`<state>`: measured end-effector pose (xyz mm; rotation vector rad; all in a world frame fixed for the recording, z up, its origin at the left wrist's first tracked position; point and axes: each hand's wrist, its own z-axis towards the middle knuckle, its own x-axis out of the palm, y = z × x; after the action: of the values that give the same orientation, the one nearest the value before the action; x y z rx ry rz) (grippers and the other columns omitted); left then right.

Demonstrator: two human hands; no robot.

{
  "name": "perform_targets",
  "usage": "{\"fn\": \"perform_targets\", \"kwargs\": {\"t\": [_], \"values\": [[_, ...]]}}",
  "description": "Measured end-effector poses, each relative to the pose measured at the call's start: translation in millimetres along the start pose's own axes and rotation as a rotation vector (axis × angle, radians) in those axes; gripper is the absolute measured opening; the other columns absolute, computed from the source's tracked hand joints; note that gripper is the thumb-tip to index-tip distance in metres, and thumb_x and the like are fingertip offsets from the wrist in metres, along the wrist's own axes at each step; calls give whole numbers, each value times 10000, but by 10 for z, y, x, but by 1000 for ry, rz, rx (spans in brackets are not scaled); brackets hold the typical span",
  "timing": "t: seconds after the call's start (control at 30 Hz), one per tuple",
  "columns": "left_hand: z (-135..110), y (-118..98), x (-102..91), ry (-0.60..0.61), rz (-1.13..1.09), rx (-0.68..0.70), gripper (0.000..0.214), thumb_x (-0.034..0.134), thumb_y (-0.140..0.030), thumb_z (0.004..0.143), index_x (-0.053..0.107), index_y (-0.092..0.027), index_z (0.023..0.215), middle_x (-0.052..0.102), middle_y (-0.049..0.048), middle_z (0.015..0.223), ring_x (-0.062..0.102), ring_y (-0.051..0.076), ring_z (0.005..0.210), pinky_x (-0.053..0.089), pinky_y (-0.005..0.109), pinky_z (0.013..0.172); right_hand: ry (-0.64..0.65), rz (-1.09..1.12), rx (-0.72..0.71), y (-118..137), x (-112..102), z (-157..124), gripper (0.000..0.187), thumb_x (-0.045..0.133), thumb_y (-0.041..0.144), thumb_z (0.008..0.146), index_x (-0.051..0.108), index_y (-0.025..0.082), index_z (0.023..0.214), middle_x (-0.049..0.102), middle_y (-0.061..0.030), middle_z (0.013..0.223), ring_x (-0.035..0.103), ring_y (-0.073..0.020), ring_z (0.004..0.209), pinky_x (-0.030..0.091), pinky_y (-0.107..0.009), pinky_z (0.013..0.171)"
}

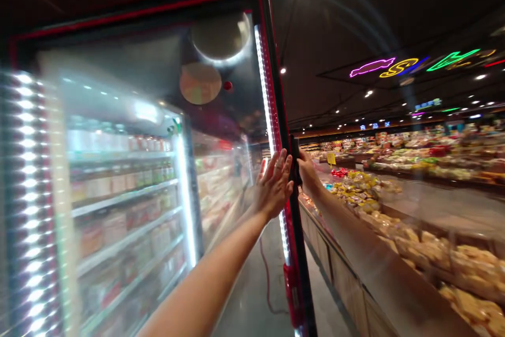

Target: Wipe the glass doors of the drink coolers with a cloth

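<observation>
A glass fridge door (276,84) with a dark red-edged frame stands swung open in front of me. My left hand (275,184) lies with fingers outstretched against the inner side of the door, by its frame and a lit light strip (262,74). On the outer side, my right hand (309,173) is wrapped round the black door handle (295,161); some of its fingers are hidden behind the handle. Low on the frame sits a red piece (291,289), and a thin cord (267,274) hangs near it.
Through or in the glass, blurred shelves (126,203) of bottles and packs show at left, beside a bright light strip (29,195). To the right runs a wood-sided display counter (335,268) piled with bagged goods (410,242). Coloured neon signs (398,67) hang overhead.
</observation>
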<state>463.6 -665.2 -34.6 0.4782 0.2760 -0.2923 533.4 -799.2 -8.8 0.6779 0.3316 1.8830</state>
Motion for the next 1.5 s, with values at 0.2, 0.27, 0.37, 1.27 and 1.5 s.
{"fn": "perform_targets", "kwargs": {"t": [0.2,0.27,0.37,1.27,1.5], "values": [[127,-246,-454,-3,93,13,795,388,-312,1021,-104,-131,1619,130,156,1696,160,265,1570,233,490,1275,34,-161,-271,257,-75,-493,439,571,275,855,671,284,1282,694,-45,1267,628,-238,1169,488,-443,1048],[145,-309,-641,-32,108,5,805,378,-314,1022,-129,-100,1609,127,182,1692,171,275,1568,265,483,1263,26,-249,-436,448,-4,-463,479,551,230,868,649,302,1332,665,-48,1315,592,-246,1237,441,-471,1106],[114,-388,-932,-66,127,11,789,352,-303,1030,-151,-109,1606,143,181,1690,174,268,1568,284,465,1256,31,-371,-644,869,240,-127,550,501,169,871,610,304,1392,649,-58,1309,560,-240,1272,417,-472,1133],[-1923,-1681,-1768,549,77,-114,785,473,-309,982,77,-67,1615,159,254,1654,164,298,1548,260,539,1248,-21,-423,73,994,-283,-4069,613,506,108,803,643,315,1364,614,-77,1354,575,-274,1282,448,-491,1127],[-2404,-2180,-1722,669,170,-160,834,489,-298,982,-18,-142,1626,183,190,1665,163,297,1547,248,564,1253,-162,-448,274,643,-372,-4761,556,511,179,860,615,284,1396,650,-107,1329,606,-324,1228,468,-581,1081]]}}
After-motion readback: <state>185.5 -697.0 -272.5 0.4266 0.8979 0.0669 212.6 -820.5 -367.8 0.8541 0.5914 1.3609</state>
